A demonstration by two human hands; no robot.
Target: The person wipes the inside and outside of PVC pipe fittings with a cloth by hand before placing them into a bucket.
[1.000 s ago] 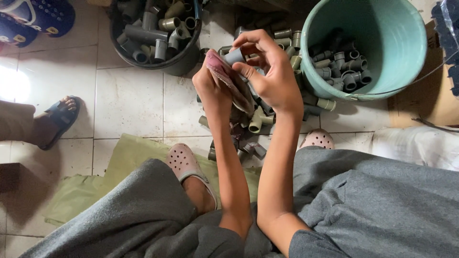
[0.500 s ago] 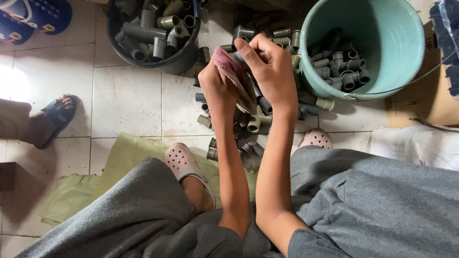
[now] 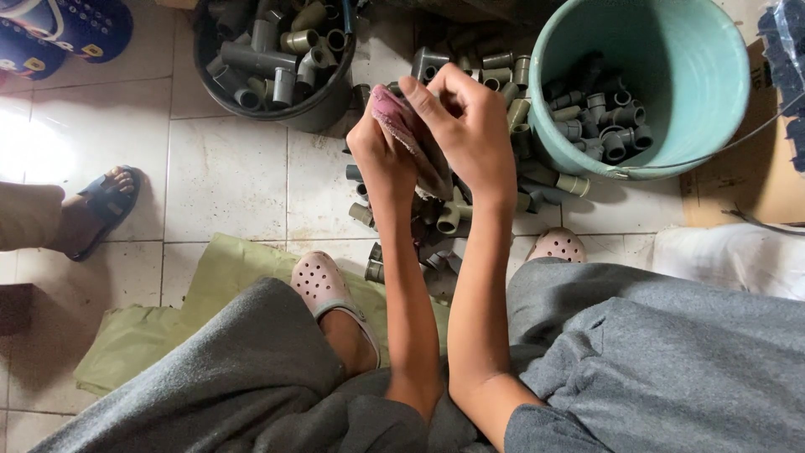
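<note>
Rag sits pinched between both hands up over the pile of pipe bits, left hand closed under it and right hand closed over it from the right, teal bucket nearest that right hand.

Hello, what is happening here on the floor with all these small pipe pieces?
A person sits on the tiled floor and holds a pinkish cloth in the left hand, while the right hand presses against it; any piece inside is hidden. Grey pipe fittings lie piled below the hands. A black tub and a teal bucket also hold fittings. Another person's sandalled foot stands nearby.
</note>
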